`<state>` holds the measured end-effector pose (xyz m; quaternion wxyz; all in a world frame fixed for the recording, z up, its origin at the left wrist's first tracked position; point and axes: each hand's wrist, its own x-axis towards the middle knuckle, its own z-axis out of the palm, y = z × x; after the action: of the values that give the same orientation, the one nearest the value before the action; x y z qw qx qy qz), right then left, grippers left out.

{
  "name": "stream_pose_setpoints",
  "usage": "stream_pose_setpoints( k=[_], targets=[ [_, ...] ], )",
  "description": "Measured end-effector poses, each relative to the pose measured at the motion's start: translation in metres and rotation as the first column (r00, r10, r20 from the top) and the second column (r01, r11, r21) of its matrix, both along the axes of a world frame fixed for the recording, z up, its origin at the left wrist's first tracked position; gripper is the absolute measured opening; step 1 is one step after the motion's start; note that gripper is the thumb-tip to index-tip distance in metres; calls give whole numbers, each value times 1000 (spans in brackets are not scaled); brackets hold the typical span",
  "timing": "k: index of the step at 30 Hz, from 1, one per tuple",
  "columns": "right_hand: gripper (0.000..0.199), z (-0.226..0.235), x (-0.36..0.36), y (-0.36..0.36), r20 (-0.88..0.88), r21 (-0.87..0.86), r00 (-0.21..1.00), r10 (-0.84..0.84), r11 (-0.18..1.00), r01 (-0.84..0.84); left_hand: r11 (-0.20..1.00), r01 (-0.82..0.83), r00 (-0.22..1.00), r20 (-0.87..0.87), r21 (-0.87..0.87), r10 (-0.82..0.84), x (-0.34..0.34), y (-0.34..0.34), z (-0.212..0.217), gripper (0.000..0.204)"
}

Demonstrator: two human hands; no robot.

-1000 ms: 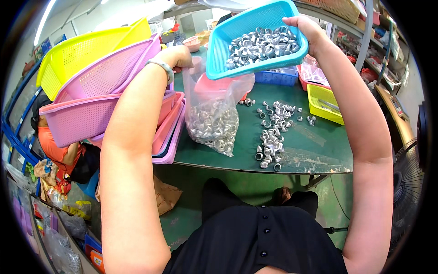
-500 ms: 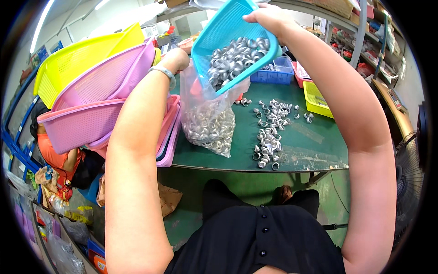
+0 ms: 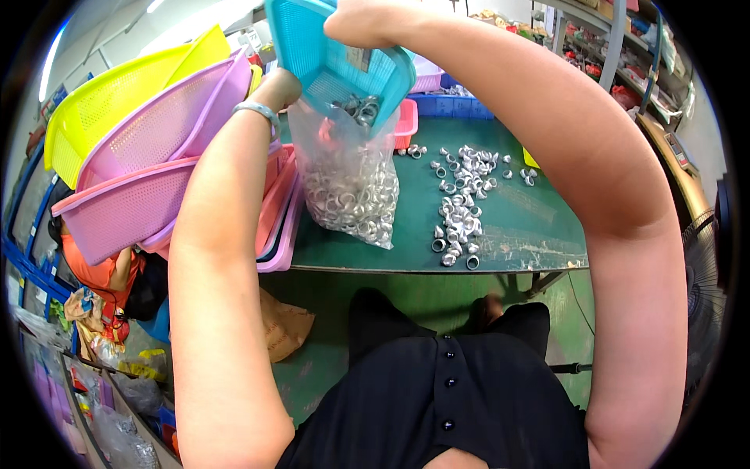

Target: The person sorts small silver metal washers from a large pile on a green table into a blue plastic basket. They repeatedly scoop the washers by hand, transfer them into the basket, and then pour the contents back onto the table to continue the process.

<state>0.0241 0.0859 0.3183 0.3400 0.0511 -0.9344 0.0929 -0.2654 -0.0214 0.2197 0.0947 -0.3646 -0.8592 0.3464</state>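
My right hand (image 3: 355, 23) grips the rim of a turquoise plastic basket (image 3: 301, 47), tilted steeply over the mouth of a clear plastic bag (image 3: 312, 133). A small heap of silver metal rings (image 3: 363, 109) lies at the basket's low corner. Many more rings fill the lower part of the bag, which stands on the green table (image 3: 531, 234). My left hand (image 3: 280, 87) is closed at the bag's upper left edge and holds it; its fingertips are mostly hidden. Loose silver rings (image 3: 465, 168) lie scattered on the table to the right of the bag.
Pink, purple and yellow baskets (image 3: 129, 195) are stacked at the left. Behind the bag stand a small red basket (image 3: 406, 125) and a blue crate (image 3: 453, 106). A fan (image 3: 703, 289) is at the far right. At the left, a person in orange (image 3: 90, 262) is partly visible.
The turquoise basket has moved left and tipped further over the bag. Far fewer rings are left in it, and the bag is fuller. My left hand has shifted slightly left.
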Motion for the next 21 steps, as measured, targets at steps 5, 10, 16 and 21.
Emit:
stream_pose_setpoints(
  k=[5,10,16,21],
  targets=[
    [65,1,20,-9,-31,54,999,-40,998,41,992,-113,993,30,-62,115,23,-19,3,14],
    [64,13,60,31,-150,-93,976,-155,985,142,876,-200,977,153,438,146,73,1,18,18],
    [55,-26,178,71,-457,-306,864,-211,950,70,588,-19,992,-59,808,113,147,-8,31,61],
    [43,-128,307,61,-317,-591,875,-366,797,120,313,50,899,94,948,-427,271,-28,-14,35]
  ],
)
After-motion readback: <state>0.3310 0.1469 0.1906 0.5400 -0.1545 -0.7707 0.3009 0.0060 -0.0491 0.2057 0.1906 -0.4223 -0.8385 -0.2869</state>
